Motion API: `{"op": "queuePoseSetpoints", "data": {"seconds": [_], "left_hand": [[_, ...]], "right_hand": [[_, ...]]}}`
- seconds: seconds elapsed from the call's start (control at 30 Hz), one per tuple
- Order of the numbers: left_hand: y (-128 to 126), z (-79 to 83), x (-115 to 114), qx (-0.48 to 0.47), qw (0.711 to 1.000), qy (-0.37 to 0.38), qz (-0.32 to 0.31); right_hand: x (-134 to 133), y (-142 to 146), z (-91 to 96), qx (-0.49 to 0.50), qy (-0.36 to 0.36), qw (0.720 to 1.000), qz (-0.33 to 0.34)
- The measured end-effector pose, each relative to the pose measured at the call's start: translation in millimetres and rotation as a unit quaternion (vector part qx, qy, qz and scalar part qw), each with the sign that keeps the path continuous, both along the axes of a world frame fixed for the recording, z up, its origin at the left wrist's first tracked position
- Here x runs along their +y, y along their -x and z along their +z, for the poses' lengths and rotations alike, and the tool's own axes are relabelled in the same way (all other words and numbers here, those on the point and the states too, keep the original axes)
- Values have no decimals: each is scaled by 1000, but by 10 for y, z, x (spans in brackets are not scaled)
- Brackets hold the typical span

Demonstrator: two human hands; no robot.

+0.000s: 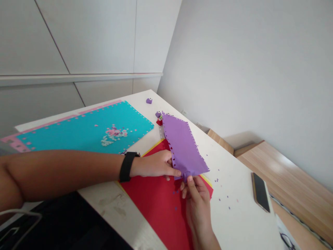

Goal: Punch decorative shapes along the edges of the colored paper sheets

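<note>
In the head view, your left hand [153, 165] and right hand [197, 205] both pinch the near end of the purple paper sheet [182, 144], held narrow over the red paper [156, 205]. Its edges show punched notches; a close, steady pinch suits such thin paper. Small craft punches [159, 121] sit just beyond its far end, and the teal sheet [85, 133] lies left.

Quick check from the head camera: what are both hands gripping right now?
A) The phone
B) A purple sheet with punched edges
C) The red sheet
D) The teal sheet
B. The left hand and right hand both pinch the near end of the purple sheet, whose edges show punched holes.
</note>
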State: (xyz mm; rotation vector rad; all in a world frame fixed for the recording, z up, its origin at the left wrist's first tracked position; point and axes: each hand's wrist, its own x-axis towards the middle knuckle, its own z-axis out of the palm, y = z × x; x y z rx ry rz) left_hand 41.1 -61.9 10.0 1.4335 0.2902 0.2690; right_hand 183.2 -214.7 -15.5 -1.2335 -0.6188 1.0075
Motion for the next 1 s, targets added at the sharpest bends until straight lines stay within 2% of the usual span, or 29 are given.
{"op": "queuePoseSetpoints", "data": {"seconds": [0.23, 0.47, 0.57, 0.67, 0.77, 0.83, 0.9, 1.0], "left_hand": [[-6, -1, 0, -2, 1000, 21, 13], [-17, 39, -8, 15, 994, 67, 87], [-18, 46, 5, 21, 988, 96, 116], [-9, 56, 4, 16, 985, 125, 115], [17, 107, -16, -8, 987, 139, 81], [40, 159, -35, -22, 990, 141, 24], [62, 196, -59, -24, 988, 144, -59], [77, 160, -111, -2, 978, 141, -156]], "right_hand": [[25, -30, 53, 10, 27, 999, 23], [-5, -199, 137, 140, 18, 990, 15], [-29, -440, 169, 155, 34, 987, -28], [-91, -803, 162, 111, 56, 987, -104], [-173, -1231, 173, 40, 58, 978, -195], [-177, -1494, 248, 3, 48, 972, -230], [-88, -1683, 401, -38, 43, 972, -230], [254, -1746, 710, -138, 46, 975, -170]]}}
